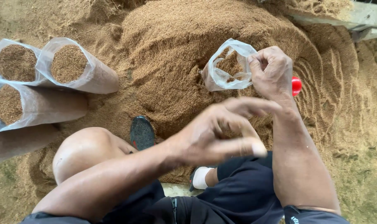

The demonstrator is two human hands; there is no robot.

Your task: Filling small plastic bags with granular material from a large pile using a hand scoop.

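sawdust bagging, with one clear plastic bag [226, 68] being held open over the heap.

brown sawdust pile [176, 54] is filling the centre and top of the frame, and the right hand [272, 71] is pinching the rim of the partly filled bag at upper centre, fingers curled tight on the plastic. left hand [215, 135] is hovering just below it in mid frame, blurred, fingers loosely spread and holding nothing, apart from the bag. a red object [296, 85] is peeking out behind the right hand. three packed bags [72, 66] are lying on their sides at upper left. judging by this, filling is the step in hand; the next move is calling for the free hand to scoop loose sawdust into the mouth while the rim is being kept open.
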